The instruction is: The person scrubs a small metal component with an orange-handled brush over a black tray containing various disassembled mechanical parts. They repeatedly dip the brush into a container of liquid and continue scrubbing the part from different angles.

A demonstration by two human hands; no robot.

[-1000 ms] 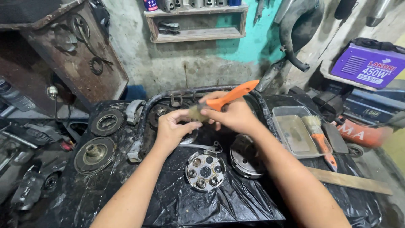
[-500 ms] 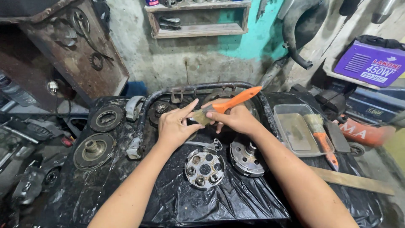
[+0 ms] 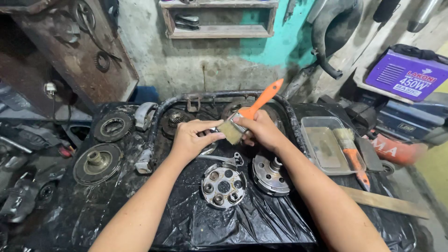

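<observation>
Nearest us, crinkled glossy black plastic sheeting (image 3: 196,224) is covering the bench, wet and greasy. On it we are seeing a round silver metal plate (image 3: 224,185) with a ring of cylindrical sockets, and just to its right a dull grey drum-like clutch part (image 3: 269,175) with a short shaft sticking up. A bright metal wrench (image 3: 224,161) is lying flat just above the plate.

Above those, our left hand (image 3: 190,139) is curling around a small metal piece — mostly hidden under the fingers, thumb stretching toward the bristles. Our right hand (image 3: 261,130) is gripping an orange-handled paintbrush (image 3: 249,113) near the ferrule, fingers wrapped closed on it; the tan bristles are fanning out against the left thumb, and the smooth plastic handle is angling up and away to the right.

To the right, a clear rectangular plastic tray (image 3: 313,126) is holding murky liquid and a second brush (image 3: 351,154) with an orange handle, lying over its rim. A bare wooden slat (image 3: 387,203) is lying beyond the right forearm.

At left, two grimy round discs (image 3: 95,163) (image 3: 112,126) are sitting on the sheeting. Farther back, a curved black metal tube frame (image 3: 219,96) is arching across the bench. Behind it we are seeing a rough grey wall, a wooden shelf (image 3: 219,31) and a purple box (image 3: 406,74) at far right.
</observation>
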